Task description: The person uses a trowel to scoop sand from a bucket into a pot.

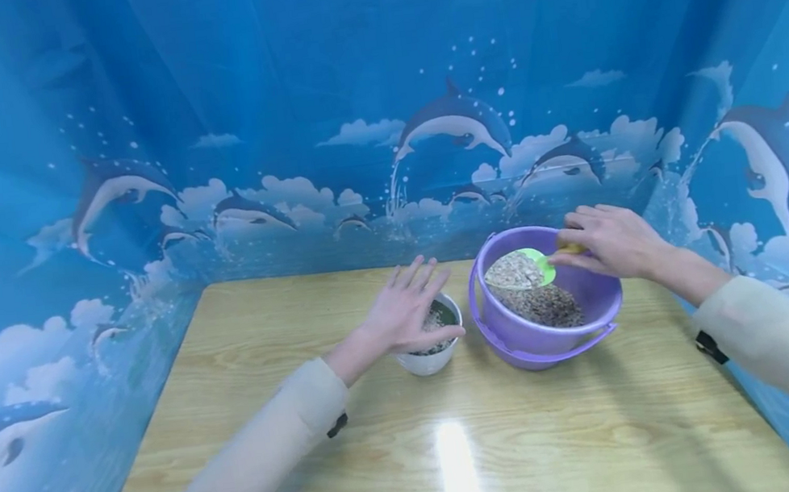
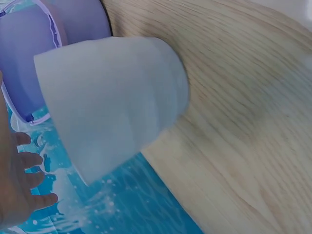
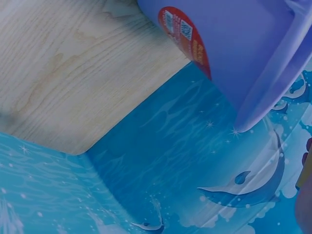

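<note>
My right hand (image 1: 606,242) grips the yellow handle (image 1: 572,248) of a green scoop (image 1: 543,263) heaped with pale, flaky grains. The scoop is over a purple bucket (image 1: 601,299), which has a layer of brownish grains inside. My left hand (image 1: 405,310) is spread above a small white pot (image 1: 427,364) just left of the bucket, partly covering its mouth. Some similar grains show inside the pot. In the left wrist view the pot's plain white side (image 2: 112,102) fills the middle, and the left fingers (image 2: 31,158) extend beyond its rim.
A wooden table (image 1: 279,454) carries both containers, and the bucket's handle (image 1: 560,355) hangs down along its front. Blue curtains (image 1: 315,60) printed with dolphins enclose the table at the back and sides. A red label (image 3: 187,39) is stuck on the bucket.
</note>
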A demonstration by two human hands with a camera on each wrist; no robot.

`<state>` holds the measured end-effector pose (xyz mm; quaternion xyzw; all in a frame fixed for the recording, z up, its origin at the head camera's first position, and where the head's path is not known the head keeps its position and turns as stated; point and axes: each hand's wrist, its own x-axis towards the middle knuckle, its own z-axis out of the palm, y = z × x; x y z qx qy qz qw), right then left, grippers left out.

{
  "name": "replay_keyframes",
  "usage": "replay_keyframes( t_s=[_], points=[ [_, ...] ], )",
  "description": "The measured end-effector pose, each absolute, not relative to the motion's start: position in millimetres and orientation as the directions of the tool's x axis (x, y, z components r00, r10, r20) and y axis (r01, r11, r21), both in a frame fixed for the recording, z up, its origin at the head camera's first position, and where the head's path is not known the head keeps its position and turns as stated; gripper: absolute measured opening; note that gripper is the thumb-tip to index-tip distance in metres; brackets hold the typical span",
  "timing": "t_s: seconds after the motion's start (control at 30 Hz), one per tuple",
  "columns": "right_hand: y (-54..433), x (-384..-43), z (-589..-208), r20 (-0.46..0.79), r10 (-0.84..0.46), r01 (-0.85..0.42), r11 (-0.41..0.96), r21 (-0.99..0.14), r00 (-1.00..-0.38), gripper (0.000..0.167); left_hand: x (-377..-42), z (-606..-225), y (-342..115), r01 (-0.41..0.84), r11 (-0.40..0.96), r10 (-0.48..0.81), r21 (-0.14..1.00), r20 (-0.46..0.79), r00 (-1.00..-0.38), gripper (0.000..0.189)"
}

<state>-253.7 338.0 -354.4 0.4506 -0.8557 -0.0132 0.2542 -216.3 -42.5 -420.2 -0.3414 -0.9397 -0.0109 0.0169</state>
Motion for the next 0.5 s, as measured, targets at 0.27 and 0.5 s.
replay_keyframes(
  t_s=[0.27, 0.5],
  points=[
    [324.6, -253.7, -350.5, 0.428, -0.783, -0.787, 0.575, 0.223, -0.451, 0.061, -213.4, -428.7, -68.4, 0.639, 0.769, 0.637, 0.017, 0.052, -0.769, 0.106],
    [308.9, -255.1, -350.3, 0.418, -0.795, -0.8, 0.558, 0.219, -0.44, 0.036, -211.3, -435.7, -84.6, 0.635, 0.773, 0.633, 0.022, 0.056, -0.772, 0.108]
  ],
)
